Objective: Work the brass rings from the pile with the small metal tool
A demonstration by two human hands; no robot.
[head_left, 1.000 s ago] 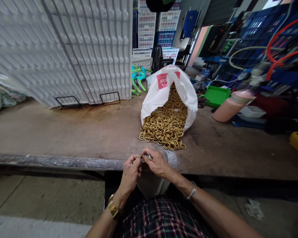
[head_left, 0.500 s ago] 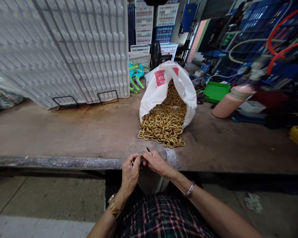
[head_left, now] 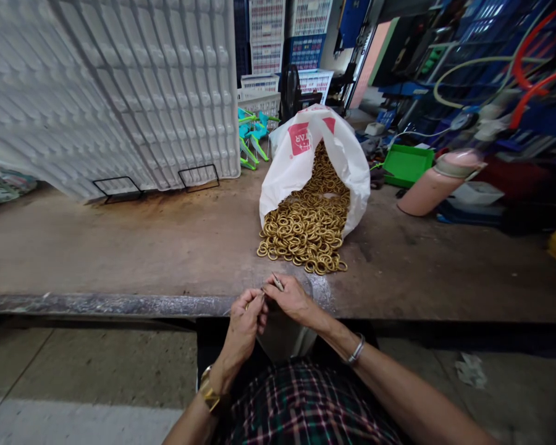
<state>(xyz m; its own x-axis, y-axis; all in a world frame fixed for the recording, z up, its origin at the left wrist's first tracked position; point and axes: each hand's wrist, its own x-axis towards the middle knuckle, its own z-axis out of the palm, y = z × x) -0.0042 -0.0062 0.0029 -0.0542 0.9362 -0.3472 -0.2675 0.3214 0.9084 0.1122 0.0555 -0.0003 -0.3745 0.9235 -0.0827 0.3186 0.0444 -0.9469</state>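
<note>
Left hand (head_left: 243,322) is pinching a gold-coloured ring (head_left: 247,306) and right hand (head_left: 295,303) is gripping a pointed tool (head_left: 278,283) near the heaped rings (head_left: 306,235).

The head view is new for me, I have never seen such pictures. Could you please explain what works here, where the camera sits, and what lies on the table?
There is no machine at work here: a person uses two bare hands. All the pictures come from one camera worn on the head, looking forward and down, so the arms enter from the bottom.

The left hand pinches something gold, apparently a ring; the fingers hide most of it. The right hand holds a small pointed tool, and the fingertips nearly meet.

On the table, a white bag lies open with many gold rings spilling out. To its right are a green tray and a pink bottle.
</note>
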